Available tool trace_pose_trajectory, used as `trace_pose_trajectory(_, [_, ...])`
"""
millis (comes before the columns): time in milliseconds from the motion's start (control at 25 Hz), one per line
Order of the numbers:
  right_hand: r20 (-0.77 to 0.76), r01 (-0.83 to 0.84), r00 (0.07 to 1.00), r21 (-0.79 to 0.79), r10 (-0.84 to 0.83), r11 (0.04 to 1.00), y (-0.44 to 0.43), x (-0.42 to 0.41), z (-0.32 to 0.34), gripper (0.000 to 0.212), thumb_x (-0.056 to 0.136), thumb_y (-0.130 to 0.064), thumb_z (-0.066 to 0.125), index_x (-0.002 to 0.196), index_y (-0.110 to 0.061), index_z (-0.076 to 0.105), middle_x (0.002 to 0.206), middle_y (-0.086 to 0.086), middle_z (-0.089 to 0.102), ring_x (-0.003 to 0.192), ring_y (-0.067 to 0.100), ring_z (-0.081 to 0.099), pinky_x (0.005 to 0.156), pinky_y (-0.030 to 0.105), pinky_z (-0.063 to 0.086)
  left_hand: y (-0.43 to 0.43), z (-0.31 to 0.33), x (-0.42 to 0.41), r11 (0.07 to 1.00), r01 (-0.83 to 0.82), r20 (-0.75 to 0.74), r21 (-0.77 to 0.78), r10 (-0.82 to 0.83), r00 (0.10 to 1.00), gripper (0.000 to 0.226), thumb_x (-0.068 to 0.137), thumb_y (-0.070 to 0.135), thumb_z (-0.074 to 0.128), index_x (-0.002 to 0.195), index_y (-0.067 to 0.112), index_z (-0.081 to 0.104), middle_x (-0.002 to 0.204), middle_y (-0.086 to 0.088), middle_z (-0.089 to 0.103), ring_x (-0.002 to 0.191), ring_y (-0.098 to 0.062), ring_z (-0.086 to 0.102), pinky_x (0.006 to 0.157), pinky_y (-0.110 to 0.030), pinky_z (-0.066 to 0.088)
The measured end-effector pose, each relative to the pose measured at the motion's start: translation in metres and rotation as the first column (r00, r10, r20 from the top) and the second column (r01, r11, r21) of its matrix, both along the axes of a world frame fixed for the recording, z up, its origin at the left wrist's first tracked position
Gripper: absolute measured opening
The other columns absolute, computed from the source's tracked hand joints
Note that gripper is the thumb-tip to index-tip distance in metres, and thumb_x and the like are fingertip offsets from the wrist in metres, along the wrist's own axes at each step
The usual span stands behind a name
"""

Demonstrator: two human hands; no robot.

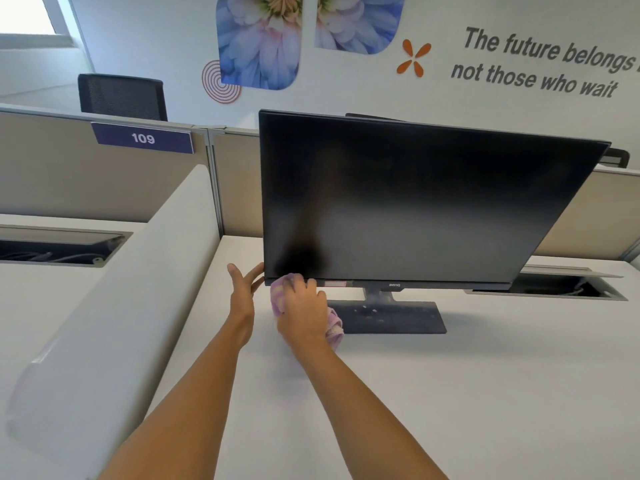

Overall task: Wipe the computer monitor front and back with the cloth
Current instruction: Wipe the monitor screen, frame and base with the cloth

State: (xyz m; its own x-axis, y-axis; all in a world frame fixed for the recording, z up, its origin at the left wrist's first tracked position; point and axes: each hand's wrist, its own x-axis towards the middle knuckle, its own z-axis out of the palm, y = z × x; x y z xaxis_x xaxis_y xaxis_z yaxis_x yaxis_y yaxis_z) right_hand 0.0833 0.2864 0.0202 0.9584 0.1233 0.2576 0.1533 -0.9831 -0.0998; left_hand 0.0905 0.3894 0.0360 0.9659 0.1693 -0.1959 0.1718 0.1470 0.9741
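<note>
A black computer monitor (415,202) stands on a flat dark base (391,318) on the white desk, its screen off and facing me. My right hand (304,313) is shut on a purple and yellow cloth (280,296), pressing it against the screen's bottom left corner and lower bezel; a tail of the cloth hangs below my wrist. My left hand (244,292) has its fingers spread, with the fingertips resting on the monitor's lower left edge. The monitor's back is hidden.
A white curved divider (138,289) runs along the left of the desk (450,393). Beige partition panels (86,178) with a "109" sign stand behind. Open cable trays (571,289) sit at right and left. A black chair (121,97) is beyond the partition.
</note>
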Motion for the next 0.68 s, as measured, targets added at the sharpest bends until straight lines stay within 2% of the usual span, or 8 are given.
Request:
trace_pose_trajectory(80, [0.017, -0.128, 0.992, 0.000, 0.128, 0.992, 0.018, 0.003, 0.000, 0.062, 0.084, -0.033, 0.068, 0.138, -0.017, 0.041, 0.141, 0.007, 0.043, 0.121, 0.027, 0.045, 0.095, 0.035, 0.043, 0.003, 0.001, 0.000, 1.000, 0.012, -0.007, -0.014, -0.012, 1.000, 0.075, 0.094, 0.057, -0.002, 0.133, 0.022, 0.051, 0.135, -0.003, 0.053, 0.127, -0.021, 0.046, 0.106, -0.034, 0.031])
trace_pose_trajectory(160, [0.085, -0.211, 0.974, 0.017, 0.209, 0.977, 0.018, 0.003, -0.002, 0.058, 0.082, -0.038, 0.069, 0.133, -0.018, 0.049, 0.133, 0.005, 0.053, 0.113, 0.027, 0.052, 0.089, 0.037, 0.047, 0.005, 0.002, 0.001, 1.000, 0.008, -0.008, -0.024, -0.009, 1.000, 0.075, 0.094, 0.056, -0.001, 0.132, 0.019, 0.052, 0.134, -0.006, 0.053, 0.125, -0.021, 0.047, 0.099, -0.028, 0.034])
trace_pose_trajectory(280, [0.314, -0.092, 0.946, 0.034, 0.077, 0.995, -0.005, 0.004, -0.014, 0.060, 0.069, -0.042, 0.078, 0.122, -0.018, 0.062, 0.113, 0.003, 0.065, 0.087, 0.022, 0.062, 0.065, 0.030, 0.053, 0.009, 0.002, 0.002, 1.000, -0.010, 0.014, 0.029, 0.010, 1.000, 0.078, 0.093, 0.056, -0.005, 0.130, 0.022, 0.055, 0.142, -0.005, 0.045, 0.134, -0.020, 0.036, 0.113, -0.037, 0.017])
trace_pose_trajectory(360, [0.312, -0.019, 0.950, 0.000, 0.018, 1.000, -0.013, 0.003, -0.021, 0.065, 0.063, -0.044, 0.081, 0.121, -0.019, 0.063, 0.110, 0.002, 0.065, 0.082, 0.020, 0.062, 0.060, 0.028, 0.052, 0.011, 0.000, 0.003, 0.999, -0.008, 0.019, 0.052, 0.007, 1.000, 0.079, 0.093, 0.057, -0.006, 0.129, 0.024, 0.056, 0.144, -0.004, 0.043, 0.137, -0.018, 0.032, 0.115, -0.040, 0.009])
trace_pose_trajectory(440, [0.240, 0.009, 0.971, 0.007, -0.011, 1.000, -0.005, 0.005, -0.022, 0.070, 0.060, -0.045, 0.083, 0.121, -0.019, 0.062, 0.114, 0.001, 0.064, 0.085, 0.020, 0.062, 0.063, 0.028, 0.053, 0.011, 0.000, 0.005, 0.998, -0.006, 0.016, 0.057, 0.005, 1.000, 0.078, 0.093, 0.057, -0.005, 0.128, 0.025, 0.056, 0.144, -0.003, 0.044, 0.137, -0.018, 0.033, 0.115, -0.041, 0.010])
trace_pose_trajectory(520, [0.164, -0.012, 0.986, 0.010, 0.010, 1.000, 0.011, 0.007, -0.019, 0.070, 0.065, -0.042, 0.082, 0.126, -0.018, 0.057, 0.123, 0.003, 0.060, 0.096, 0.023, 0.061, 0.073, 0.030, 0.054, 0.011, 0.002, 0.006, 0.998, -0.004, 0.011, 0.059, 0.004, 1.000, 0.076, 0.093, 0.057, -0.003, 0.127, 0.025, 0.057, 0.143, -0.003, 0.045, 0.135, -0.019, 0.035, 0.115, -0.040, 0.015])
trace_pose_trajectory(600, [0.089, -0.109, 0.990, 0.013, 0.108, 0.994, 0.021, 0.009, -0.019, 0.066, 0.075, -0.036, 0.076, 0.133, -0.017, 0.049, 0.135, 0.005, 0.050, 0.113, 0.026, 0.054, 0.088, 0.034, 0.050, 0.011, 0.005, 0.003, 0.998, -0.002, 0.010, 0.065, 0.001, 1.000, 0.075, 0.094, 0.055, -0.002, 0.128, 0.023, 0.056, 0.142, -0.003, 0.046, 0.134, -0.020, 0.036, 0.114, -0.039, 0.017])
trace_pose_trajectory(680, [0.065, -0.211, 0.976, 0.030, 0.209, 0.977, 0.015, 0.009, -0.016, 0.057, 0.083, -0.031, 0.069, 0.133, -0.016, 0.048, 0.140, 0.006, 0.046, 0.118, 0.027, 0.050, 0.093, 0.036, 0.047, 0.009, 0.007, 0.001, 0.998, -0.004, 0.012, 0.070, 0.003, 1.000, 0.073, 0.096, 0.052, -0.002, 0.127, 0.022, 0.056, 0.140, -0.003, 0.048, 0.134, -0.021, 0.035, 0.114, -0.038, 0.018])
